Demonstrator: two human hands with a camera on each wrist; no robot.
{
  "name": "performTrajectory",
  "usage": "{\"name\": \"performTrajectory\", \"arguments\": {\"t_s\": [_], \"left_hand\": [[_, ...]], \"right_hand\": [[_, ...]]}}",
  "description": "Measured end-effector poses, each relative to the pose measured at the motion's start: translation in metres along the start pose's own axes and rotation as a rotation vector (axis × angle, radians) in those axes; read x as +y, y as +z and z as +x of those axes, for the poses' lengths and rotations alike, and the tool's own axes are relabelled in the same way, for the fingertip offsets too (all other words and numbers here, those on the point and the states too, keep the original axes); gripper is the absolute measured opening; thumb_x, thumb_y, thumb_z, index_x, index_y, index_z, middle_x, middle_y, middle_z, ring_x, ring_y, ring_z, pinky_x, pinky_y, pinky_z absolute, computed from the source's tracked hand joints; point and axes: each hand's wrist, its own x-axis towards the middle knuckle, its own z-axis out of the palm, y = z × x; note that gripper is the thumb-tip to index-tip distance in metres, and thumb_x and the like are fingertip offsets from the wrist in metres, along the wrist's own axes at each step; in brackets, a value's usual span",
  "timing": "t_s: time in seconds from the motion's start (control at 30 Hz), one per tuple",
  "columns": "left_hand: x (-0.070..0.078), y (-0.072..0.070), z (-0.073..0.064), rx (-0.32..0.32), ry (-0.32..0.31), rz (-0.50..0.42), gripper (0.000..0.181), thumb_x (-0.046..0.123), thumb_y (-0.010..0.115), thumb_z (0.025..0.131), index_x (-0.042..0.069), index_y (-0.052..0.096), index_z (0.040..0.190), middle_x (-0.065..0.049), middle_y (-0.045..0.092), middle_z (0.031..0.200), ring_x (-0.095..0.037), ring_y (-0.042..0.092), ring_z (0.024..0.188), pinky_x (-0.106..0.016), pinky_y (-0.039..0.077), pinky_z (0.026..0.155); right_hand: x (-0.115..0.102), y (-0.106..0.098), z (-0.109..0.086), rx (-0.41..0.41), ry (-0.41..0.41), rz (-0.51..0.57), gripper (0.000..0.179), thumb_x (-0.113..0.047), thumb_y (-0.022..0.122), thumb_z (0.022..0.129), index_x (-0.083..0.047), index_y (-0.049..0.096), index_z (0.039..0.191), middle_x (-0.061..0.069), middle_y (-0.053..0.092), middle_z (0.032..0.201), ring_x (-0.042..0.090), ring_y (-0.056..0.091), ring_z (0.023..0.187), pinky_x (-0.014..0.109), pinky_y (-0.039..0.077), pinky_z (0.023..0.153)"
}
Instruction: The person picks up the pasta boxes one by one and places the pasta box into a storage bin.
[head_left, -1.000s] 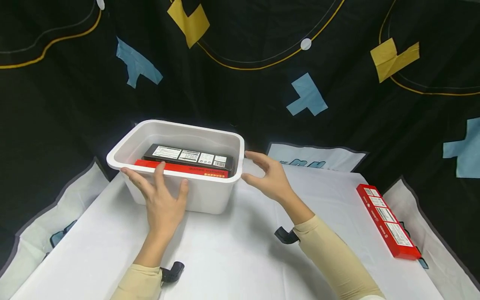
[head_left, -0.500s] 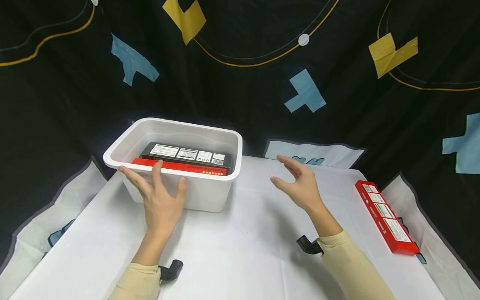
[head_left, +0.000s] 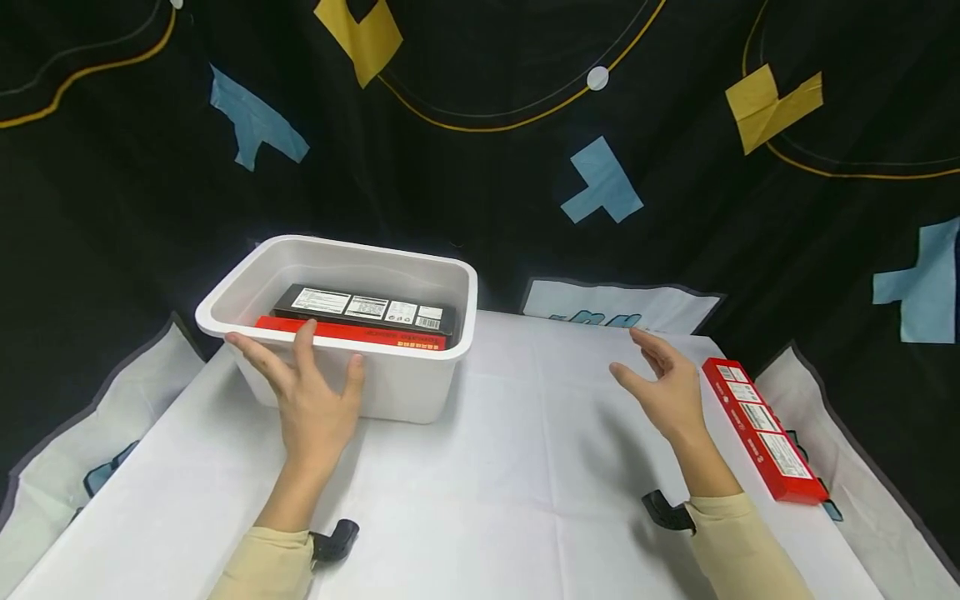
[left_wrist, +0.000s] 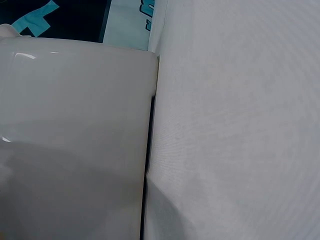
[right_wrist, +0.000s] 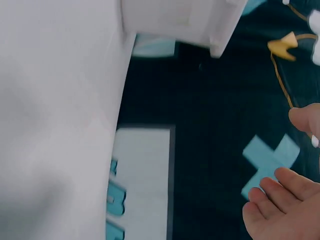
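Observation:
A white plastic bin (head_left: 405, 387) stands at the left of the table. Inside it lie a black box (head_left: 453, 321) with white labels and a red box (head_left: 352, 334) marked "tomato sauce". The left hand (head_left: 315, 412) touches the bin's front rim with spread fingers; in the left wrist view only the bin's smooth wall (left_wrist: 75, 100) shows beside the cloth. Over the right half of the table hovers the right hand (head_left: 671, 396), thumb and fingers apart, holding nothing. Another red box (head_left: 765, 429) with white labels lies at the right table edge, nearest to that hand.
White cloth covers the table (head_left: 495, 500). Behind it hangs a black curtain (head_left: 465, 183) with blue and yellow patches. A pale printed strip (head_left: 622, 304) runs along the table's back edge.
The right hand has left the bin's right rim and moved right, towards the red box at the table edge. The left hand stays at the bin's front rim. The view has shifted slightly.

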Motion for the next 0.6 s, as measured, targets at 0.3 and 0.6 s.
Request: {"name": "performTrajectory", "arguments": {"t_s": [0.3,0.6], "left_hand": [[-0.002,0.0,-0.002,-0.005,0.006,-0.005,0.069,0.046,0.065,0.086,0.019,0.04,0.144,-0.01,-0.028,0.158,-0.026,-0.025,0.144,-0.054,0.039,0.101],[0.002,-0.001,0.0,-0.001,0.022,-0.021,0.067,0.042,0.065,0.087,0.019,0.04,0.145,-0.011,-0.026,0.158,-0.026,-0.023,0.144,-0.053,0.042,0.098]], "right_hand": [[0.041,-0.043,-0.013,0.124,0.189,-0.115,0.061,-0.033,0.073,0.087,-0.017,0.052,0.142,0.004,0.053,0.141,0.02,0.05,0.128,0.019,0.039,0.099],[0.072,-0.085,-0.021,0.261,0.567,0.03,0.069,-0.041,0.073,0.085,-0.032,0.043,0.147,-0.002,0.037,0.154,0.019,0.037,0.133,0.015,0.043,0.09]]}}
